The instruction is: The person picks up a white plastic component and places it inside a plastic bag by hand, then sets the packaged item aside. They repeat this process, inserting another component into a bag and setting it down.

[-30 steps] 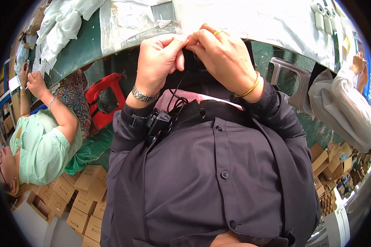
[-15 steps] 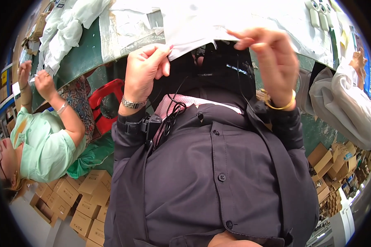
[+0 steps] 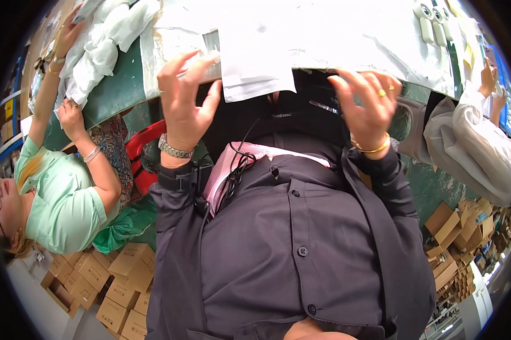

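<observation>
A white plastic bag or sheet lies on the table with its near end hanging over the front edge. My left hand is raised just left of it, fingers spread and holding nothing. To the right of the sheet, by the table's edge, my right hand is also apart from it, its fingers curved and separated with nothing between them. Glare washes out much of the sheet's upper part.
White wrapped bundles lie at the table's left end. Several pale handheld devices stand far right. A co-worker sits at left by a red chair. Cardboard boxes are stacked behind. Grey cloth hangs at right.
Both hands have let go of the white sheet and moved apart, fingers opening. The sheet's near end now hangs lower over the edge. The co-worker's one arm has reached forward.
</observation>
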Demonstrator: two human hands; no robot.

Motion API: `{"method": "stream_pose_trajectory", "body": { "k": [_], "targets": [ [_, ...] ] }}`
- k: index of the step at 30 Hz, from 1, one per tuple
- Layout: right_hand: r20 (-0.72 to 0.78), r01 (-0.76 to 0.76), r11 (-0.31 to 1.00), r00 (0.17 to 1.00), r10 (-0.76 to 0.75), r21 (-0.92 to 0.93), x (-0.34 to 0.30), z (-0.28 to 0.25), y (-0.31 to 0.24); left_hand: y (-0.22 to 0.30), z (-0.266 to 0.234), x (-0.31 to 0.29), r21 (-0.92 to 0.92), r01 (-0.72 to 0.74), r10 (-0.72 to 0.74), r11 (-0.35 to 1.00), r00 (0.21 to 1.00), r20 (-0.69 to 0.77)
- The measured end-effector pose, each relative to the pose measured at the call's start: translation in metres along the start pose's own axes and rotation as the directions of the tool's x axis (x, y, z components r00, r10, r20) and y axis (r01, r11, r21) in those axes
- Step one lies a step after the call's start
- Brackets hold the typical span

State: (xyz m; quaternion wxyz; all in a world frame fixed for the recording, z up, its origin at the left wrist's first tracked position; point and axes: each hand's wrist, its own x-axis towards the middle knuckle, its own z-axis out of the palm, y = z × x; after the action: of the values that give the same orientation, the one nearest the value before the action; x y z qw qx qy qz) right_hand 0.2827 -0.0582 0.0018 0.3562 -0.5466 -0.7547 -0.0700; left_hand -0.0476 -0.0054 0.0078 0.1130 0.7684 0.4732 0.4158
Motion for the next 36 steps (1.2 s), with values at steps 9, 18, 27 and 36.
{"method": "stream_pose_trajectory", "body": {
  "k": [9, 18, 27, 36],
  "targets": [
    [0.122, 0.199, 0.965, 0.968, -0.221, 0.172, 0.048, 0.057, -0.029, -0.011, 0.02, 0.021, 0.087, -0.282, 0.268, 0.956, 0.953, 0.139],
    [0.002, -0.093, 0.851, 0.994, 0.108, 0.517, 0.065, 0.075, -0.032, -0.001, 0.034, 0.027, -0.131, 0.052, -0.055, 0.99, 0.998, -0.018],
    [0.061, -0.335, 0.801, 0.934, 0.353, 0.497, 0.076, 0.089, -0.029, -0.009, 0.054, 0.036, -0.114, 0.229, -0.232, 0.967, 0.973, -0.015],
    [0.09, -0.313, 0.836, 0.948, 0.307, 0.45, 0.081, 0.098, -0.016, -0.009, 0.069, 0.04, 0.076, 0.224, -0.218, 0.972, 0.972, -0.085]
  ]
}}
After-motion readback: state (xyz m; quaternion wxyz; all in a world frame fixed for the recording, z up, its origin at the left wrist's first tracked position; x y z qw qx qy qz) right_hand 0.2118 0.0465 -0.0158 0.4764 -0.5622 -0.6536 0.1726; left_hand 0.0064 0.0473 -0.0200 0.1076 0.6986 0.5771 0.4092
